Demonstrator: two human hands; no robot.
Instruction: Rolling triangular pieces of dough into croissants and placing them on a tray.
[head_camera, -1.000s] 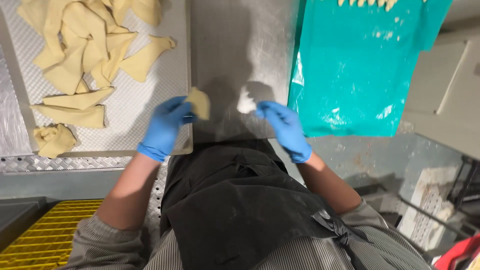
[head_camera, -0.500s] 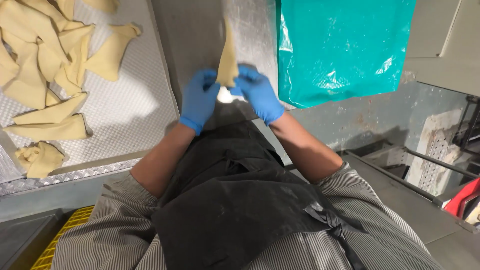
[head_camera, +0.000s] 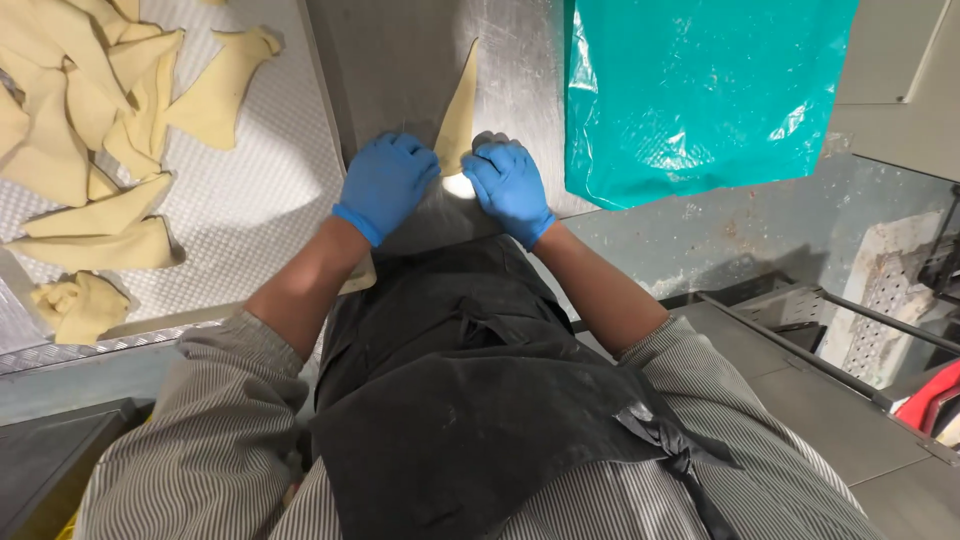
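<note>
Dough triangle (head_camera: 458, 112) lies flat on the steel tabletop (head_camera: 400, 60), its wide end toward the person so it can be rolled. Left: a tray (head_camera: 250, 200) of cut triangles. Left hand (head_camera: 385, 182) and right hand (head_camera: 508, 185) press curled fingers on the base. Right: teal bag (head_camera: 700, 90).

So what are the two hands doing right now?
Left hand: fingers curled, pressing the wide end of the dough triangle.
Right hand: fingers curled, pressing the same end.

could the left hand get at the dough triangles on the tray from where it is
Probably yes: the left hand rests at the base of the dough triangle, and the tray of dough pieces lies just beside it with nothing between.
</note>
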